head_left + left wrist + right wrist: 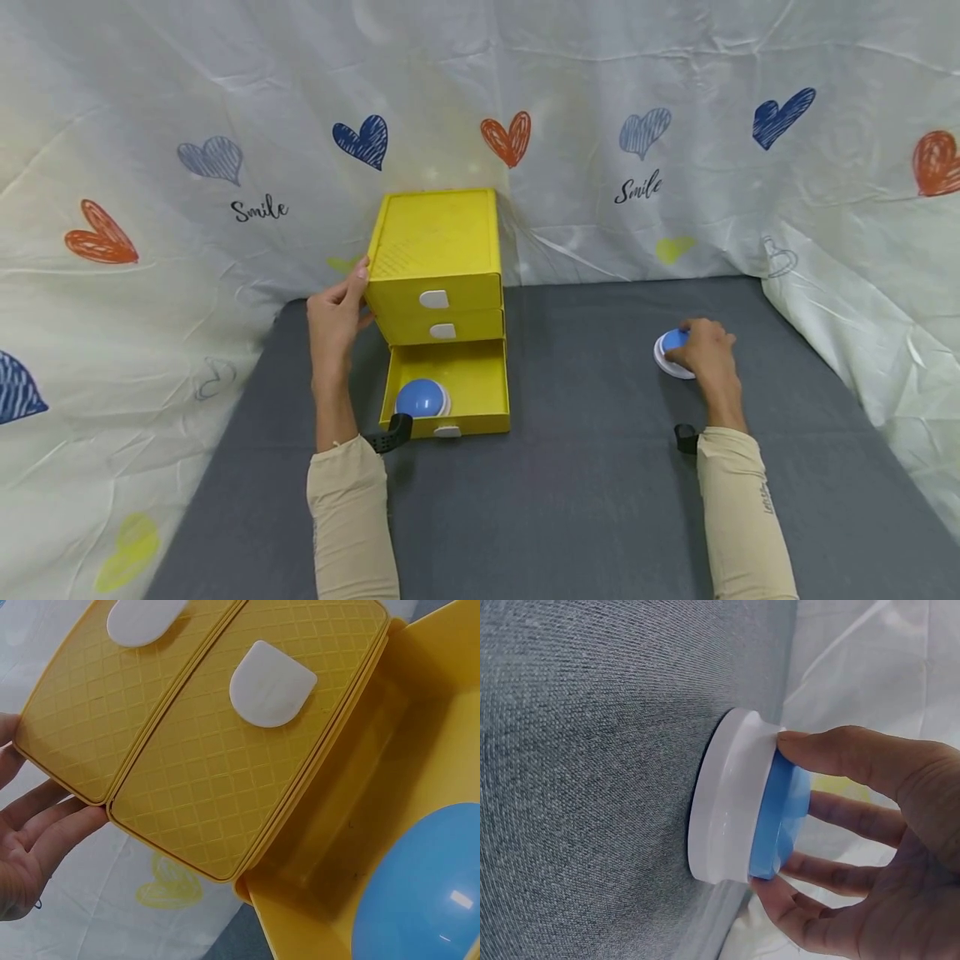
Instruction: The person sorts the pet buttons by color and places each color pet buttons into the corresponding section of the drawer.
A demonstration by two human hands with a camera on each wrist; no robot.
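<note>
A yellow three-drawer box [435,237] stands at the back left, its two upper drawers closed and its bottom drawer [487,392] pulled out. My left hand [335,321] rests on the box's left side near the upper front corner. In the left wrist view its fingers [56,829] lie fairly straight against the side wall. A round blue-domed push button [422,398] with a white base sits in the bottom drawer. Out to the right, my right hand [707,354] grips a second such push button [731,802], thumb and fingertips around its rim, its base close against the grey cloth.
Grey cloth [585,483] covers the table. A white curtain [570,75] printed with hearts hangs behind the box and along both sides. White tabs [433,299] serve as drawer handles. A black wrist strap piece [397,429] overlaps the bottom drawer's front corner.
</note>
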